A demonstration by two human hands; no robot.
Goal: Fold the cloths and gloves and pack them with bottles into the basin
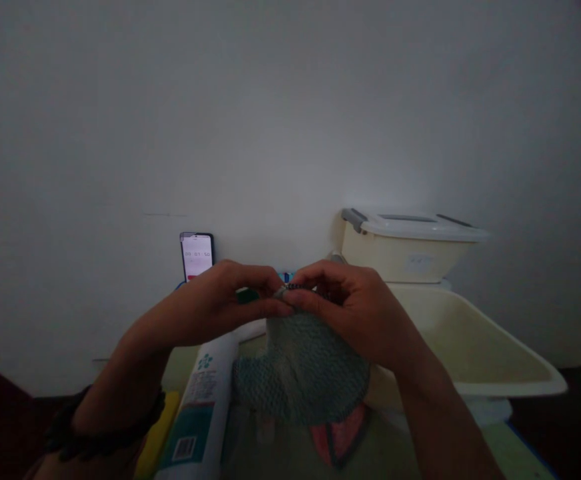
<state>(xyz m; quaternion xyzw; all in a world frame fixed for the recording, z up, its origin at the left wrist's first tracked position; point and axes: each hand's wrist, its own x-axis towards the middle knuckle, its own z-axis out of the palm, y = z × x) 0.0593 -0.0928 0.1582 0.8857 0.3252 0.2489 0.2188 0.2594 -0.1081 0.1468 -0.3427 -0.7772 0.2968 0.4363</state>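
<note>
A grey-green knitted piece (315,373) hangs below my two hands, its lower part flaring out wide. My left hand (235,300) pinches its top edge between thumb and fingers. Close beside it, my right hand (355,307) is closed on the same edge, with the fingertips of both hands almost meeting. A dark, beaded-looking row runs along the edge between them; whether a needle is there I cannot make out in the dim light.
A phone (197,257) showing a timer stands against the wall. Left of the knitting lies a white-and-teal packet (200,407), with something yellow (158,433) beside it. A cream basin (475,340) and a lidded storage box (400,250) stand right. A pink, dark-edged piece (338,437) lies below.
</note>
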